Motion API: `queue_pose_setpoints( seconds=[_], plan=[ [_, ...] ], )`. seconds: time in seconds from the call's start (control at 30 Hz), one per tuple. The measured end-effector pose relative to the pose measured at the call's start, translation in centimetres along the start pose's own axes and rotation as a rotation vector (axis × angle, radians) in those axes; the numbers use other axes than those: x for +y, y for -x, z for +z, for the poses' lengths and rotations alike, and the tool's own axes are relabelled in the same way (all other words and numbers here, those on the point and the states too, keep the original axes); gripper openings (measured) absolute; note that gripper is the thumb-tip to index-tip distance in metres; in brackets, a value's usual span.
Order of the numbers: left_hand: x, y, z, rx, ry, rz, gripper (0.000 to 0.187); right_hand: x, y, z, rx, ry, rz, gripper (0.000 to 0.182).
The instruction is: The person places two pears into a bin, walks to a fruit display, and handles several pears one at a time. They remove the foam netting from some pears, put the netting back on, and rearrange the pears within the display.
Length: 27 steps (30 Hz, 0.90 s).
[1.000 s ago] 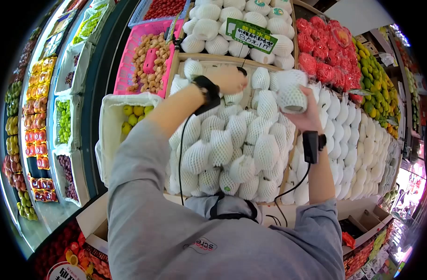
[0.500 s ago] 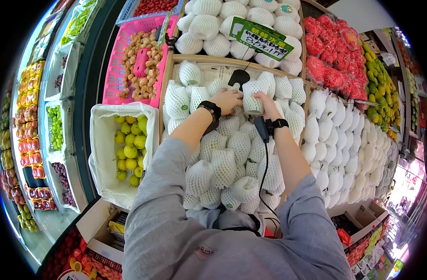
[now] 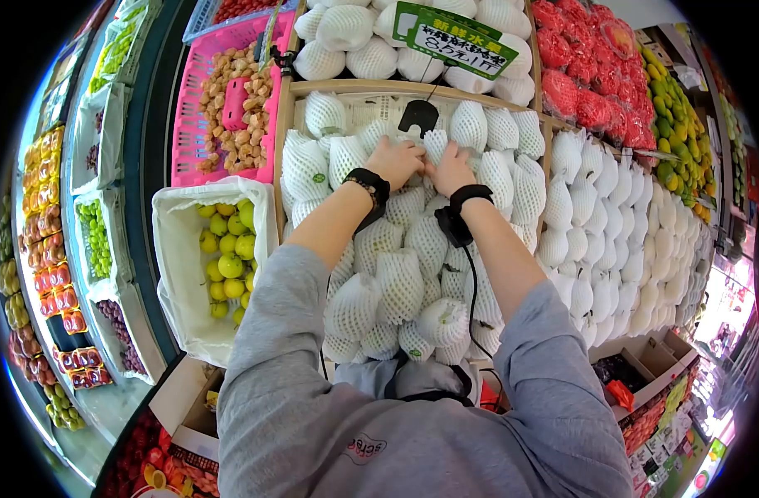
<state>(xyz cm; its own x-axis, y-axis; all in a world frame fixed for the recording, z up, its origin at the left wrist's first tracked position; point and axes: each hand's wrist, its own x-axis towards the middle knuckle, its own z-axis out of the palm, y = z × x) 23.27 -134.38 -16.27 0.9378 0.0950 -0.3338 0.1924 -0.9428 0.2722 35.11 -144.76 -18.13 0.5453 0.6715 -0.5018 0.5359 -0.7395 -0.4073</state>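
Both hands meet at the back of a wooden bin of fruit in white foam nets. My left hand [image 3: 396, 162] has its fingers bent inward against the left side of a foam-netted fruit [image 3: 435, 144]. On the other side, my right hand [image 3: 452, 172] closes round the same piece, with fingertips close to those of the left. The lower part of this fruit is hidden by the hands. Just behind stands the black base [image 3: 418, 117] of the price sign [image 3: 462, 48]. Another netted fruit [image 3: 468, 124] sits upright at the right hand's far side.
Netted fruit [image 3: 400, 286] fills the bin nearer my body. Left are a white-lined basket [image 3: 176, 274] of yellow-green fruit and a pink crate [image 3: 184, 137] with a pink box on brown fruit. A wooden divider [image 3: 548, 166] borders more netted fruit at right. A black cable [image 3: 475, 299] hangs from my right wrist.
My right hand has moved inward and turned over, bringing the netted fruit lower beside my left hand. The view has shifted slightly.
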Motion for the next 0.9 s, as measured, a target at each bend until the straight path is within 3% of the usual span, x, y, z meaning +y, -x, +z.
queue_pose_setpoints(
  seconds=[0.17, 0.3, 0.47, 0.7, 0.77, 0.83, 0.9],
  plan=[
    [-0.1, -0.2, -0.6, -0.055, 0.055, -0.015, 0.028, 0.1, -0.5, 0.5, 0.016, 0.073, -0.022, 0.072],
    [0.1, -0.3, -1.6, -0.097, 0.152, -0.058, 0.026, 0.4, -1.2, -0.2, 0.138, 0.235, -0.208, 0.061],
    [0.8, -0.3, -2.0, -0.091, 0.102, -0.034, 0.023, -0.8, 0.1, -2.9, -0.097, 0.222, -0.09, 0.047],
    [0.4, -0.7, -0.1, 0.017, 0.011, -0.023, 0.019, 1.2, -2.8, 1.2, -0.078, 0.257, -0.075, 0.044],
    [0.2, -0.8, -0.3, 0.038, 0.008, -0.012, 0.018, 0.5, -2.2, 2.1, 0.03, 0.349, -0.063, 0.042],
    [0.4, -0.7, -0.9, 0.022, 0.068, -0.018, 0.02, 0.4, -2.1, 2.1, 0.027, 0.469, -0.181, 0.039],
    [-0.2, -1.2, -0.3, 0.033, 0.254, -0.041, 0.02, 0.0, -2.2, 2.0, 0.007, 0.423, -0.116, 0.048]
  ],
)
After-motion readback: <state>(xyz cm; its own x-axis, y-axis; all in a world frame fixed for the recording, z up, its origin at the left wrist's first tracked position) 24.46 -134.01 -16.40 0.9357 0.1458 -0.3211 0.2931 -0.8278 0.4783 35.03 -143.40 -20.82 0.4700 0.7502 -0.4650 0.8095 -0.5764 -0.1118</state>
